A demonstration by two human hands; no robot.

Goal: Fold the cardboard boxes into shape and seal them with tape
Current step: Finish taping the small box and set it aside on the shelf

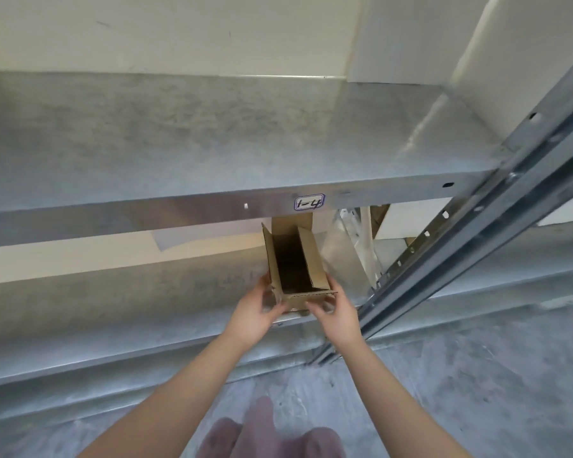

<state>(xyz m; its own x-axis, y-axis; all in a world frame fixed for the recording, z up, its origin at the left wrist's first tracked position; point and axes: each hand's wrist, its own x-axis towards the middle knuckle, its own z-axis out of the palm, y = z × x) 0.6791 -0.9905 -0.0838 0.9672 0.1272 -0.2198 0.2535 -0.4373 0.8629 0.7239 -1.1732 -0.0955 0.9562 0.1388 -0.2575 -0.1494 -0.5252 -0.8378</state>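
The left hand [255, 314] curls its fingers round the left side of the open box [295, 259], which stands at the front of the lower shelf [113, 292], and the right hand [339, 317] grips its right side, near the post [497, 223].

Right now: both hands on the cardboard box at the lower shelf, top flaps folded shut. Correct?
No: head view shows the top flaps open, the inside visible. Left hand and right hand do hold the cardboard box at the lower shelf.
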